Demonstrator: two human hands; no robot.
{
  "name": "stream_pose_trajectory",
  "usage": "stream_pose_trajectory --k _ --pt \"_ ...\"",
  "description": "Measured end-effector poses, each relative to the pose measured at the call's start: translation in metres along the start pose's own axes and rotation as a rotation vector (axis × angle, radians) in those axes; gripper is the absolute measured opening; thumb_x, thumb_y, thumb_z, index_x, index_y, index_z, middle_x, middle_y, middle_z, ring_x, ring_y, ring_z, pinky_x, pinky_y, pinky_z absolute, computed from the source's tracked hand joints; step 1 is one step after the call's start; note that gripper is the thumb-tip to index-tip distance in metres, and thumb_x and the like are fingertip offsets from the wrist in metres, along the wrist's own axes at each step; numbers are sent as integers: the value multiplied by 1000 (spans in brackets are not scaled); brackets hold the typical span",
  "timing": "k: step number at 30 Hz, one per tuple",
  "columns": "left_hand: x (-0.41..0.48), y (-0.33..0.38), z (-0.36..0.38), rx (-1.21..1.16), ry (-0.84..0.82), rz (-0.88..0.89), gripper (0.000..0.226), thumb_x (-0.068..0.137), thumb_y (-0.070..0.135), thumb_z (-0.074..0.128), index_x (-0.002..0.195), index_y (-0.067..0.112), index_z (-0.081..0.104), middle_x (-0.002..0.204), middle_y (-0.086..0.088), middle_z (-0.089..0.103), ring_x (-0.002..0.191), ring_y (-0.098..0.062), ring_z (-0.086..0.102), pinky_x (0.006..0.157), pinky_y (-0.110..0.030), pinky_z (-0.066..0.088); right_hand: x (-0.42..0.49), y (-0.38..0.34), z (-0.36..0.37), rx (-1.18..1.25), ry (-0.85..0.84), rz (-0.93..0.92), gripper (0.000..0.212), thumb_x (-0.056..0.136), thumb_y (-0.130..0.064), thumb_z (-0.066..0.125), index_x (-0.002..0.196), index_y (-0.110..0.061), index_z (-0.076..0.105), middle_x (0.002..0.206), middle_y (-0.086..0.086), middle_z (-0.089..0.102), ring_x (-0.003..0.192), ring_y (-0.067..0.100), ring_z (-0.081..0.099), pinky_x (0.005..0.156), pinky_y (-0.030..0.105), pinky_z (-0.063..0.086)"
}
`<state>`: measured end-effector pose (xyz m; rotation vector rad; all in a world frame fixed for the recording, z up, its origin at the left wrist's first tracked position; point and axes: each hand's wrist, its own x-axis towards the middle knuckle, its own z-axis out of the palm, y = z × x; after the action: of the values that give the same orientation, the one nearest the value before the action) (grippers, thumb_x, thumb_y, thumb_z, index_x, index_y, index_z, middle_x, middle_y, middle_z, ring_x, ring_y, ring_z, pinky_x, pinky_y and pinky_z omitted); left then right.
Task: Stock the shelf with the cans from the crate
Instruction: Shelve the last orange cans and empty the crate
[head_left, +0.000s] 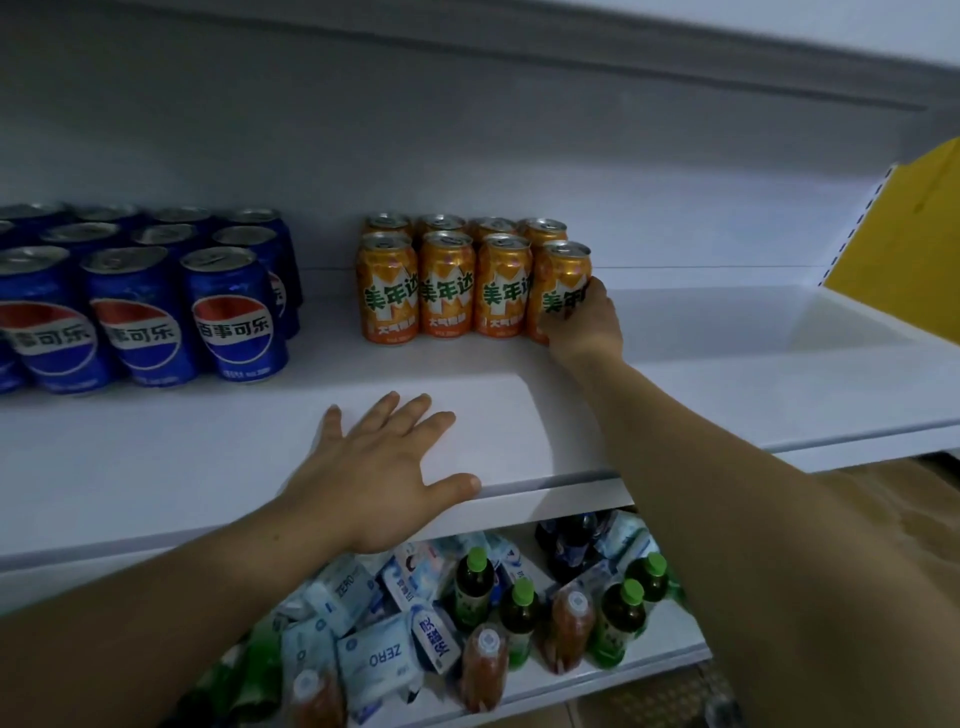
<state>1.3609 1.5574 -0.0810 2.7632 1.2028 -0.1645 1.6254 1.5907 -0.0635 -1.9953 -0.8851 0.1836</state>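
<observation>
Gripping the can (558, 275), right hand (584, 325) wraps it on the shelf (727, 374); left hand (384, 467) lies flat, fingers spread, nearer the edge. Risk: a sideways shove could topple the orange cans (447, 283) touching its left.

Pepsi cans (140, 312) in rows at left of shelf (675, 374), Mirinda cans (447, 283) in two rows to their right, right hand (584, 322) gripping near row's end can (561, 280), left hand (384, 467) flat on near shelf edge, bottles (519, 613) and packs (374, 660) on lower shelf (649, 660) beneath
</observation>
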Motion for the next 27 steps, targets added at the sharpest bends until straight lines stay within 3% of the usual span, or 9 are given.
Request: stream_pose_trajectory --k 5,9,14,18,23,25,27 --pt "-1 0 1 2 17 -2 86 77 83 10 150 41 -6 159 16 -15 146 -9 -17 117 -53 -7 12 5 11 -10 8 -3 54 87 -28 64 133 -12 39 129 12 51 117 32 53 92 39 43" --pt "-1 1 0 -17 10 0 98 62 85 -2 149 42 -7 158 17 -15 145 -8 -18 117 -52 -9 17 4 17 -21 14 -15 56 89 -27 64 134 -11 36 130 12 48 119 32 51 93 39 42" --pt "-1 1 -1 -11 9 9 82 81 81 15 150 41 -4 159 15 -13 146 -9 -15 117 -54 -6 7 -3 15 -41 -36 45 62 87 -32 64 137 -13 32 133 12 48 123 34 49 99 44 41" --pt "1 -1 0 -14 9 12 81 83 80 16 151 40 -1 161 12 -9 147 -11 -11 117 -56 -4 -25 -4 -8 -200 -74 8 59 88 -39 59 136 -14 37 132 14 48 121 36 48 95 42 41" --pt "-1 -2 -4 -52 12 21 81 84 79 19 152 37 5 161 10 -4 148 -15 -5 116 -57 -2 -94 5 -69 -441 -202 -11 75 91 -50 56 149 -12 27 148 14 38 131 33 42 101 40 39" --pt "-4 -3 -8 -89 6 31 81 85 77 25 152 35 10 162 8 0 148 -16 -2 117 -56 -1 -127 13 -100 -481 -242 32 76 92 -53 53 151 -14 25 148 12 38 127 33 45 95 39 43" --pt "-9 4 -11 -126 13 63 80 86 73 35 152 31 18 162 5 8 148 -19 6 118 -53 4 -158 25 -129 -510 -254 73 76 93 -54 51 151 -15 23 142 12 44 113 30 54 80 35 44"
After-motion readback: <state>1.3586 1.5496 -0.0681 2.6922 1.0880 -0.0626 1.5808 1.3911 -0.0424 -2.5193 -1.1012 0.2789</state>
